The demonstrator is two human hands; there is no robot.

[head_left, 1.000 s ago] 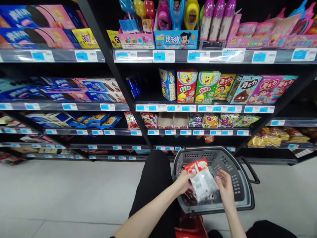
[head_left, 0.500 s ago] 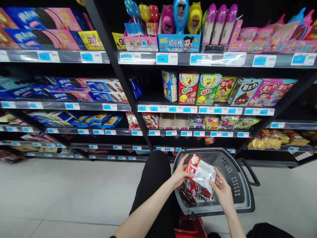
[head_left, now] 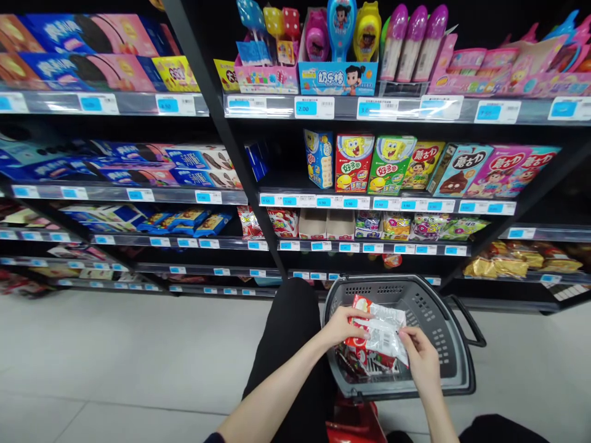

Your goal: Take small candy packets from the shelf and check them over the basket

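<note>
A red and white snack bag [head_left: 379,331] is held between my two hands over a grey shopping basket [head_left: 450,384]. My left hand [head_left: 344,326] grips its red left part, fingers lying across the top. At the bag's right edge, my right hand [head_left: 419,354] pinches the silvery end between thumb and fingers. The bag's printed back with a barcode faces up. Beneath it, more red packets [head_left: 376,360] lie in the basket, partly covered by the bag.
The basket's black handle [head_left: 468,326] sticks out at the right. Ahead stands a shelf with biscuit boxes [head_left: 353,163], candy toys [head_left: 341,31] and open cartons [head_left: 327,224]. My knee [head_left: 293,314] is left of the basket, and a red object [head_left: 353,421] shows below it.
My left hand has shifted its fingers over the bag's top face. My right hand has moved to pinch the right end, and the bag lies flatter and slightly lower.
</note>
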